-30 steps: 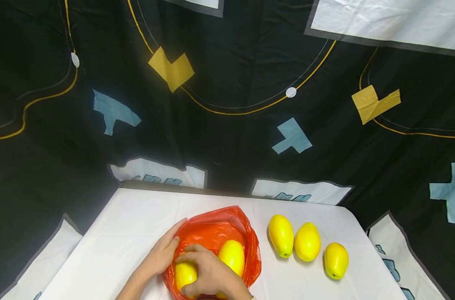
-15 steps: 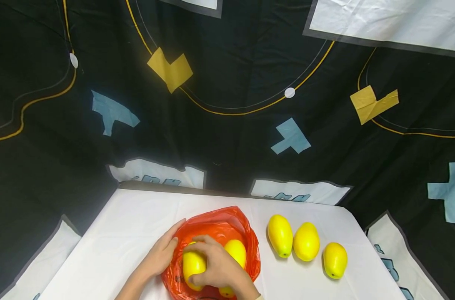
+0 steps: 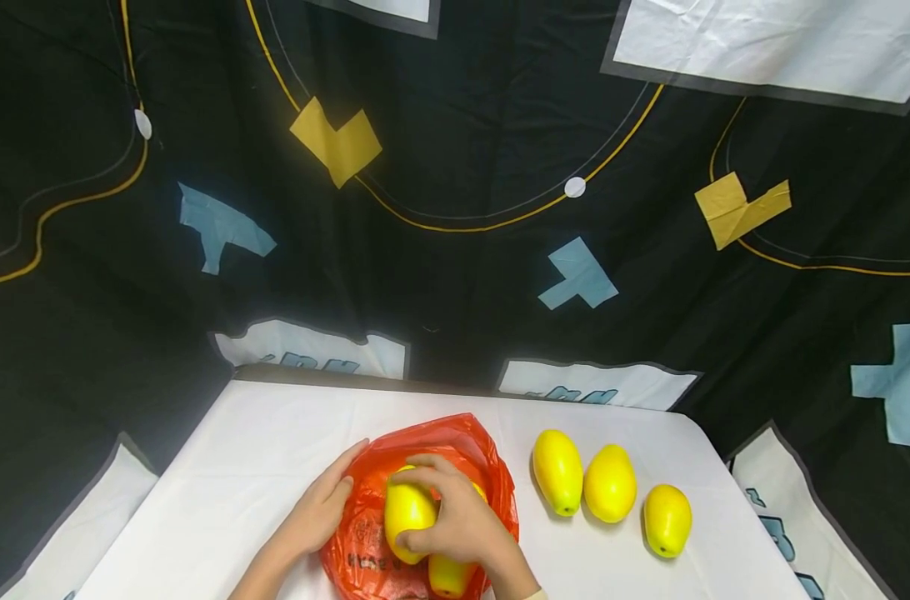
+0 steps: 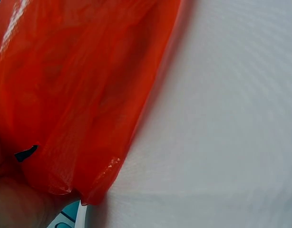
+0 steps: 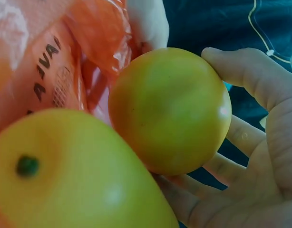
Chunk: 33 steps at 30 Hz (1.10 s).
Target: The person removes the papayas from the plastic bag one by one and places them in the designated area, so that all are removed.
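A red plastic bag [image 3: 365, 533] stands with its mouth wide apart on the white table. My left hand [image 3: 316, 508] holds its left rim, with the thumb at the edge; the left wrist view shows the bag's red side [image 4: 89, 95] beside that hand [image 4: 22, 204]. Inside the bag mouth, my right hand [image 3: 462, 521] grips a yellow mango [image 3: 408, 517], thumb on the near side and fingers over the far side. In the right wrist view this mango [image 5: 170, 111] sits between thumb and fingers. A second mango [image 3: 449, 575] lies under the right hand, partly hidden.
Three more yellow mangoes lie on the white table [image 3: 222, 500] right of the bag: a long one [image 3: 557, 472], a middle one [image 3: 610, 483] and a smaller one [image 3: 667, 521]. A dark patterned cloth [image 3: 455, 292] hangs behind the table.
My right hand has brought the gripped mango from the bag's left side toward its middle, uncovering black print on the bag. My left hand has stayed on the rim.
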Tool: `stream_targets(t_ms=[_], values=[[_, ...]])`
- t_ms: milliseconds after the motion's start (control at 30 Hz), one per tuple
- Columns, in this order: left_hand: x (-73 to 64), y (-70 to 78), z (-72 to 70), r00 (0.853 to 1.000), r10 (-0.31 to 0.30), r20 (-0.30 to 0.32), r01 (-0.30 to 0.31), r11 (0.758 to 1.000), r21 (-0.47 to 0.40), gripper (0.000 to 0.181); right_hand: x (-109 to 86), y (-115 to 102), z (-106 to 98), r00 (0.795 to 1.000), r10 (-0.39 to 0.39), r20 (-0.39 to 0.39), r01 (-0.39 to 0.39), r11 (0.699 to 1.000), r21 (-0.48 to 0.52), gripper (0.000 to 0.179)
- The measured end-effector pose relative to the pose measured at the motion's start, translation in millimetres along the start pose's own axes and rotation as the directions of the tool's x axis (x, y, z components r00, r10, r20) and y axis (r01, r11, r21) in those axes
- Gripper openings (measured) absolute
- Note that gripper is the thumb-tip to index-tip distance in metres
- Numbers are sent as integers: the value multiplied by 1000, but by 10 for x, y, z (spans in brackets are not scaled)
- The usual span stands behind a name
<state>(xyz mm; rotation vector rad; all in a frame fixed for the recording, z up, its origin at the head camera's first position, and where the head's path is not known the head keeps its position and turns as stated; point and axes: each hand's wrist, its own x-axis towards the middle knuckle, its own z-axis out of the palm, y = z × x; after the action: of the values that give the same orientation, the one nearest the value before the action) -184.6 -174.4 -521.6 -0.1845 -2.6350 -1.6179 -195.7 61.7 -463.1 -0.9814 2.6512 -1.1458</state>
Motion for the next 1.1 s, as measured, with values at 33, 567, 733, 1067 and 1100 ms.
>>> stream_targets(t_ms=[33, 567, 733, 1067, 1100], values=[[-3, -2, 3, 1000, -2, -1, 2, 1000, 0, 53, -7, 8, -16, 1000, -2, -11, 2, 1000, 2, 63], [6, -33, 28, 999, 33, -27, -33, 999, 6, 53, -114, 85, -195, 991, 7, -130, 6, 995, 102, 65], [4, -23, 42, 998, 46, -31, -46, 999, 11, 53, -159, 119, -265, 991, 36, -132, -17, 989, 144, 64], [23, -44, 15, 1000, 25, -15, -25, 1000, 6, 53, -235, 165, -427, 985, 52, -163, -25, 987, 161, 63], [23, -46, 13, 1000, 25, -15, -25, 1000, 8, 53, -241, 167, -446, 984, 52, -168, -27, 988, 152, 64]])
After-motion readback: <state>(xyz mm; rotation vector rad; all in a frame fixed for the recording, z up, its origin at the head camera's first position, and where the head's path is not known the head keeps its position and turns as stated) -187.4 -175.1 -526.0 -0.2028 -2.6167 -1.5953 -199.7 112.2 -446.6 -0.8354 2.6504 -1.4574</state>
